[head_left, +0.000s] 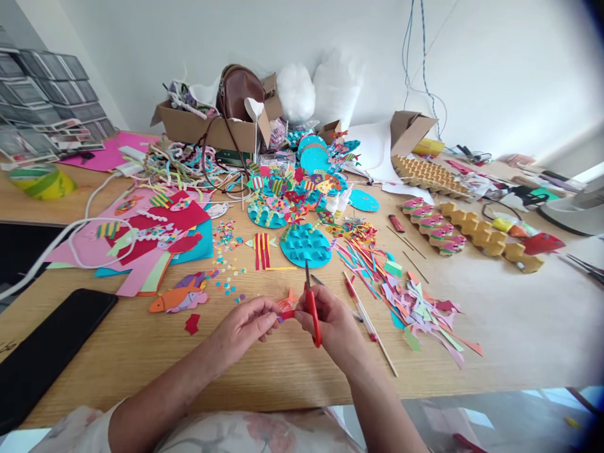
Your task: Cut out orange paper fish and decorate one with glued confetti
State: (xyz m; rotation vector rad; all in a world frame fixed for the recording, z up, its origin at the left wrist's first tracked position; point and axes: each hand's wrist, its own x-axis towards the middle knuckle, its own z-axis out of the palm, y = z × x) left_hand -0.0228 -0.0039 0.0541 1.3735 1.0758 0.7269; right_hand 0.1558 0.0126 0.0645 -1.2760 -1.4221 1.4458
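Note:
My left hand (248, 325) pinches a small orange and red paper cutout (286, 306) just above the wooden table (495, 327). My right hand (335, 324) grips red-handled scissors (311, 309) beside it, blades pointing away from me toward a blue paper disc (306, 245). The two hands nearly touch near the table's front edge.
Coloured paper scraps (415, 302), a pencil (365, 318) and thin sticks lie right of my hands. A paper fish (177, 297), pink and red sheets (151, 236) and a black phone (47, 349) lie left. Cardboard boxes, a brown bag (238, 91) and egg-carton crafts (465, 229) crowd the back.

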